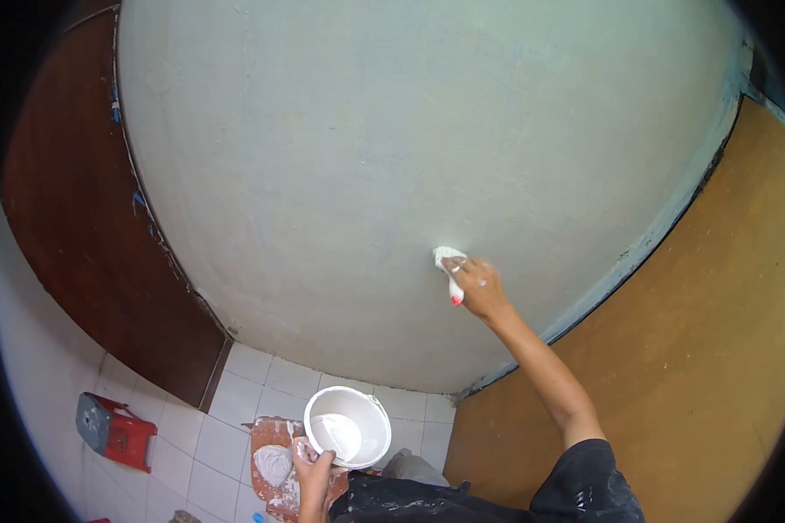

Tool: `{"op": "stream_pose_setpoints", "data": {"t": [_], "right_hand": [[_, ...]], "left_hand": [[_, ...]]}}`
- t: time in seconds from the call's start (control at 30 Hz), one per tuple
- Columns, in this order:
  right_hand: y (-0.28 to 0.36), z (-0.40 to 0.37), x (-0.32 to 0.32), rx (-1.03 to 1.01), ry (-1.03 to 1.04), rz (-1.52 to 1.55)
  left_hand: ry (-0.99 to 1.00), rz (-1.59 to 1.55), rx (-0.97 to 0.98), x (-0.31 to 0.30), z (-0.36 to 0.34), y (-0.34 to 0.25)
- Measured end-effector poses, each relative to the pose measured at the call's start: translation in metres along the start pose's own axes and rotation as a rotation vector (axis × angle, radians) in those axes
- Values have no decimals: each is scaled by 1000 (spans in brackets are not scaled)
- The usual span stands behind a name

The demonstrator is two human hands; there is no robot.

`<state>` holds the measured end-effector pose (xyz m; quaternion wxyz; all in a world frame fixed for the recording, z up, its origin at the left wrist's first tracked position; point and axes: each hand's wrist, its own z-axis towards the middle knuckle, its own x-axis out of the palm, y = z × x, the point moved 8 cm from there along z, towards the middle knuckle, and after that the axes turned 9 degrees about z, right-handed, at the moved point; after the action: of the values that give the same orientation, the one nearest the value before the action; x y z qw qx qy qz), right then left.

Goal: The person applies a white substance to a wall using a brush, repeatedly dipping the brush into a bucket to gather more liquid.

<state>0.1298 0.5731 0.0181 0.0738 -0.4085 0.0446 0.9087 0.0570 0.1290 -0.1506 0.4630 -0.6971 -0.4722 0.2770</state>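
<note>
My right hand is closed on a putty knife with white paste on its blade and a red-tipped white handle. The blade is at the pale grey-green wall, right of its middle. Low in the view, my left hand grips the rim of a white bucket. White paste lies in the bucket. White smears mark the fingers of both my hands.
An orange, paste-spattered surface with a pale lump on it is beside the bucket. A red and grey stool stands on white floor tiles. Dark brown door left; tan panel right.
</note>
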Motion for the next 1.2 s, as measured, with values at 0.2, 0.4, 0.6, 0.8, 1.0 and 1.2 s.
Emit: {"op": "stream_pose_setpoints", "data": {"t": [0.2, 0.4, 0.6, 0.8, 1.0, 1.2], "right_hand": [[-17, 106, -141, 9, -318, -200], [-11, 108, -141, 69, -400, -340], [20, -44, 68, 85, -107, -17], [-10, -57, 79, 183, 14, 198], [-6, 50, -92, 114, -432, -166], [-13, -17, -18, 205, -386, -200]], "left_hand": [[-14, 9, 0, -1, -5, -6], [-152, 11, -52, -13, -10, 2], [-114, 44, -110, -23, -13, 3], [-127, 47, -81, -31, -8, 18], [-103, 84, -114, -33, -10, 18], [-183, 31, -122, -37, -14, 20]]}}
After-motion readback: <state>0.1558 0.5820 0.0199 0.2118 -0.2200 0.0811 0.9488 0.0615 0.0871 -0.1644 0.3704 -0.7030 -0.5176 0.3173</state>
